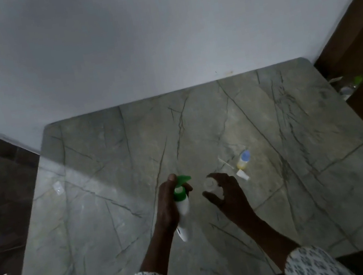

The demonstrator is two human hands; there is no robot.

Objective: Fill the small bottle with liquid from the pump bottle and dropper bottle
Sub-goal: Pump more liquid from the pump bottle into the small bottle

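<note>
Head view: the pump bottle [184, 209] is clamped in the left hand [169, 205], its fingers curled round it. The small bottle [211, 184] is clamped in the right hand [229, 195] — filling is judged barely begun. The dropper bottle [244, 159], at one o'clock of that hand, is left untouched.

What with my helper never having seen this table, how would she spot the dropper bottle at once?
On the grey veined table, look just past the right hand. The dropper bottle there is small, with a blue cap and yellowish body, unlike the white, green-topped pump bottle in the left hand.
</note>
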